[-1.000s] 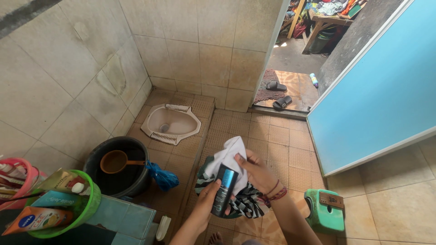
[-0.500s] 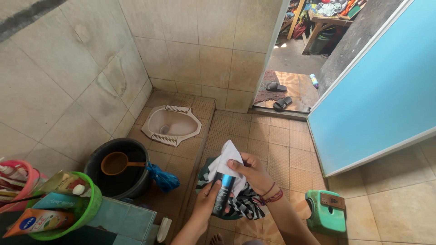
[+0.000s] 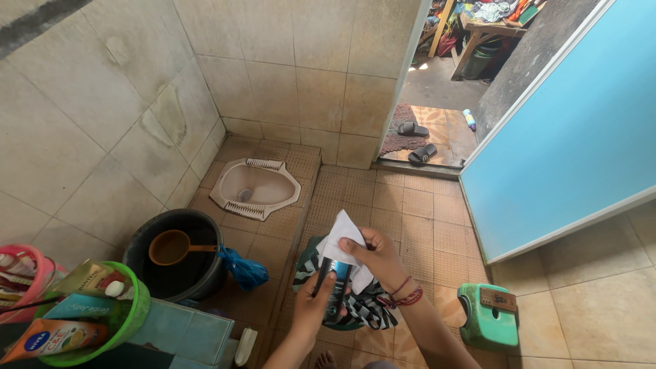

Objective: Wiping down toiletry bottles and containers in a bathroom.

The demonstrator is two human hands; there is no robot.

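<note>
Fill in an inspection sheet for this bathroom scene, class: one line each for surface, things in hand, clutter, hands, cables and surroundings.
Surface: brown tiled floor, bare around the squat toilet.
Things in hand: dark bottle with a blue band, a white cloth pressed on its top; a striped cloth hangs below.
Clutter: black bucket with an orange dipper, blue bag, green basket of tubes, pink basket, green stool.
Hands: left hand grips the bottle; right hand holds the white cloth on it.
Cables: nothing seen.
Surroundings: tiled walls, open blue door, black sandals outside.
</note>
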